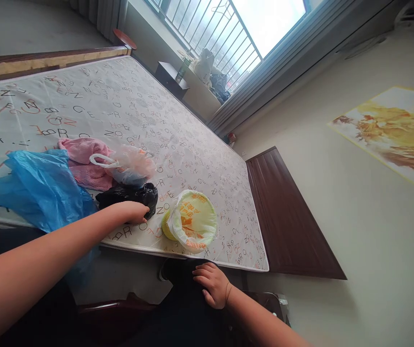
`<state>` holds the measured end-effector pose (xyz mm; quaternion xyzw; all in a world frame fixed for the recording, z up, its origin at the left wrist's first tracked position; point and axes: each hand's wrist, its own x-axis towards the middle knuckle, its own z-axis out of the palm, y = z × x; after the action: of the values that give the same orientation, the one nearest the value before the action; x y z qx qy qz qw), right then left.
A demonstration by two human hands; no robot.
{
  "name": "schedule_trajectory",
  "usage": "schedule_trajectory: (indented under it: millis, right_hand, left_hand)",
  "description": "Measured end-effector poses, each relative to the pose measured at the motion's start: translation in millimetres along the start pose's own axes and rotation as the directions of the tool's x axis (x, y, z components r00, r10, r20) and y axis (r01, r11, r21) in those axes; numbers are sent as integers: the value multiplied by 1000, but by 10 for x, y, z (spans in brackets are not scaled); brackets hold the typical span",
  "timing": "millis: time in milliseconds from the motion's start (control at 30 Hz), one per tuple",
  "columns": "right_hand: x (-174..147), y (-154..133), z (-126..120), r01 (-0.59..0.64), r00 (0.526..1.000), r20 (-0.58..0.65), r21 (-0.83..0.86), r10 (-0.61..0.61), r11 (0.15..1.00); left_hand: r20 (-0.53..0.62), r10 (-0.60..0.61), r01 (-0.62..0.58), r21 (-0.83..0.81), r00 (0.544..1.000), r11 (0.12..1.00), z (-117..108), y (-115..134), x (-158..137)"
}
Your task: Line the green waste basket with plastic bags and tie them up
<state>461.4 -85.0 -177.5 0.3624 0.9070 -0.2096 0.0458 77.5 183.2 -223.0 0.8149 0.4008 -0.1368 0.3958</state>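
My left hand (pixel 134 212) reaches over the near edge of the mattress, its fingers closed at a crumpled black plastic bag (pixel 125 193). Just behind that bag lie a clear plastic bag (pixel 133 164) with a white handle and a pink towel (pixel 86 164). A blue plastic bag (pixel 44 180) spreads out to the left, partly under my forearm. To the right of the black bag, a yellow-green bin (pixel 170 226) stands lined with a white bag printed in orange. My right hand (pixel 212 284) rests on my dark-clothed knee, fingers stretched out and holding nothing.
The mattress (pixel 192 159) has printed letters and a wooden bed frame (pixel 48 62) at its far left. A dark brown headboard (pixel 290 217) stands at the right. By the window are a small dark nightstand (pixel 171 79) and several bags (pixel 205 65).
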Motion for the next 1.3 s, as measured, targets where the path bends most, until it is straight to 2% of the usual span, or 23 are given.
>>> schedule_trajectory:
  millis: [700,900,1200,1300]
  right_hand:
    - [11,-17,-65,-46,998,-35,11,47,999]
    - [24,-24,-74,-50,998,-27,18,51,999]
    - [19,-45,-86,-60,996,-60,38,62,997]
    - [20,-53,-96,-67,996,-52,33,68,997]
  left_hand:
    - [23,-21,21,25,999,999,-37,68,-28]
    - [-3,26,-26,30,1000,999,-33,107,-86]
    - [20,24,-26,97,999,995,-8,91,-67]
    - [13,11,-11,58,1000,998,-5,98,-68]
